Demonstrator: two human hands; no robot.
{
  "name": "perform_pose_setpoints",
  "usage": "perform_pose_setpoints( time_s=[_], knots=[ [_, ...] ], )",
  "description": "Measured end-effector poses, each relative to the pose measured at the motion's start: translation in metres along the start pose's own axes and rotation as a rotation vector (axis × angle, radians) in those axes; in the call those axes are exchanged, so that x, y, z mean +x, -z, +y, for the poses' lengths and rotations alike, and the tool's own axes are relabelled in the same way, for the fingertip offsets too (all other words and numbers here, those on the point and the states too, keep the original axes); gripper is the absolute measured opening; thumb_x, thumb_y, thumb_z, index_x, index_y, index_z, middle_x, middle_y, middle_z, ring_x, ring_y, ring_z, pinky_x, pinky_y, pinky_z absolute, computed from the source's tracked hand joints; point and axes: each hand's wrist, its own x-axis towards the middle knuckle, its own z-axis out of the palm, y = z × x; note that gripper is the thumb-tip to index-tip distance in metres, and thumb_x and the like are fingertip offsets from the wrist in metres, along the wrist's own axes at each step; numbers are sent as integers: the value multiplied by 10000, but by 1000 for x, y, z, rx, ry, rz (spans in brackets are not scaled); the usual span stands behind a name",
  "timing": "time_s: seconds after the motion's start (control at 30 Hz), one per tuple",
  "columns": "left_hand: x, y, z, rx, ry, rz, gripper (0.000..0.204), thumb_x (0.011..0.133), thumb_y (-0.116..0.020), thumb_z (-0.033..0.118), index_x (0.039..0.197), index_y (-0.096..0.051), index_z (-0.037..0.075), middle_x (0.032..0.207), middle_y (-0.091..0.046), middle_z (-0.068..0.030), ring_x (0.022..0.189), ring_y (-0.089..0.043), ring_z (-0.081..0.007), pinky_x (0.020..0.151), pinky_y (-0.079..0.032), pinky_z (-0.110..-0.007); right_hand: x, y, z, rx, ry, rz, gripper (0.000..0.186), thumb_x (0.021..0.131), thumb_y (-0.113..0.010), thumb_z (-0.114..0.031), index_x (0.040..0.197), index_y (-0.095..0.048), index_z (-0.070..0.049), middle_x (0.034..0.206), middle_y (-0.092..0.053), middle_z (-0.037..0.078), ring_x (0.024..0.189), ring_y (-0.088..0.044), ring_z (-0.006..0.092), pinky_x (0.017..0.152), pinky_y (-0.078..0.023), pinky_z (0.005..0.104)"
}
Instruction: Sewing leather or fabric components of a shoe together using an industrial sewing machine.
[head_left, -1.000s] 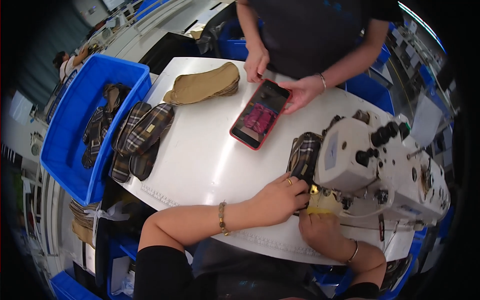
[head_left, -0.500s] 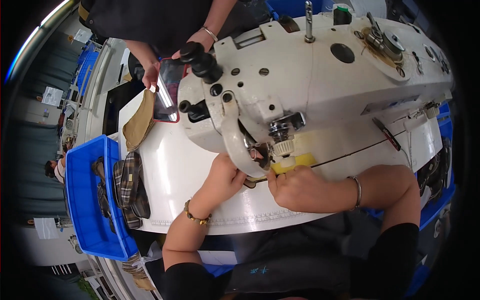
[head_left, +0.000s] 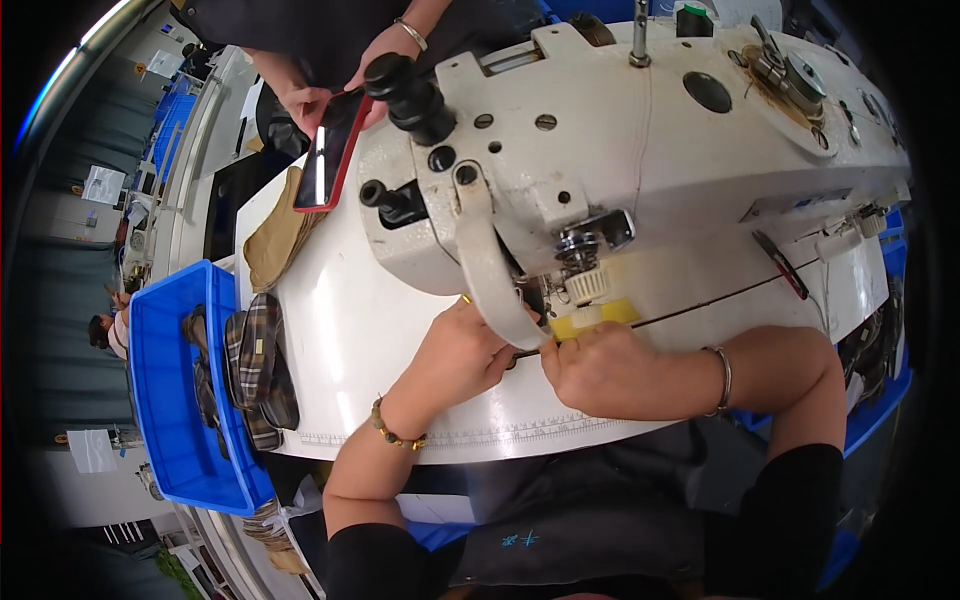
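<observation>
Close to the needle area of a white sewing machine (head_left: 690, 170), both my hands rest on the white table. My left hand (head_left: 458, 358) is closed, its fingertips on a small brown piece with a dark edge (head_left: 513, 362), mostly hidden under the hands and machine. My right hand (head_left: 607, 372) is curled shut just right of that piece, its thumb and forefinger pressed together below the presser area; what they hold, if anything, is hidden. Behind the right knuckles lies a yellow strip (head_left: 600, 316) on the machine bed. A pale curved lever (head_left: 490, 265) hangs between me and the needle.
Thread snips (head_left: 780, 264) lie on the right of the table. Plaid fabric pieces (head_left: 262, 365) sit by a blue bin (head_left: 165, 390) at left. A tan fabric piece (head_left: 275, 240) lies near a red-edged phone (head_left: 328, 165) in another person's hands. A ruler strip (head_left: 470, 435) runs along the front edge.
My left hand has shifted slightly up and right, and the brown piece shows less. The other person's phone has tilted and moved up. The whole view has shifted a little.
</observation>
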Motion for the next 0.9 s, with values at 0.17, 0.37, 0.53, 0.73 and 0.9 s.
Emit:
perform_pose_setpoints(
  time_s=[0.17, 0.37, 0.53, 0.73, 0.9],
  knots=[
    [3, 2, 3, -6, -15, -10, 218, 767, -745, 45, 984, -719, 54, 979, -648, -88, 802, -651, -276, 705, -531, -367, -1, -3, 1, -36, -7, 18, 345, 707, -652, -101, 982, -710, 100, 531, -581, 46, 446, -573, 145, 401, -430, 302],
    [9, -5, -6, -16, 28, 57, 201, 779, -757, 78, 975, -718, 54, 886, -686, -112, 733, -653, -307, 655, -530, -379, 2, -9, 9, -91, -59, 33, 341, 702, -649, -95, 984, -714, 86, 525, -577, 35, 434, -570, 150, 383, -407, 314],
    [13, -8, -14, 46, 105, 76, 190, 739, -712, 0, 927, -735, 17, 797, -677, -135, 699, -645, -333, 620, -527, -412, 6, -11, 18, -108, -76, 62, 373, 699, -638, -99, 1013, -706, 91, 522, -575, 42, 435, -577, 166, 387, -415, 319],
    [17, -2, -13, -58, 232, 87, 158, 765, -717, 7, 922, -734, 24, 854, -696, -154, 740, -655, -330, 680, -532, -388, 3, -24, 24, -67, -66, 92, 375, 709, -638, -122, 1025, -709, 66, 527, -579, 58, 457, -590, 192, 425, -455, 355],
    [32, 13, -3, -318, 451, 36, 172, 801, -735, 18, 971, -716, 8, 888, -708, -141, 797, -668, -289, 750, -531, -362, 5, -32, 40, -116, -116, 71, 227, 766, -646, -143, 957, -731, -54, 529, -577, 57, 490, -604, 234, 453, -468, 386]
  ],
)
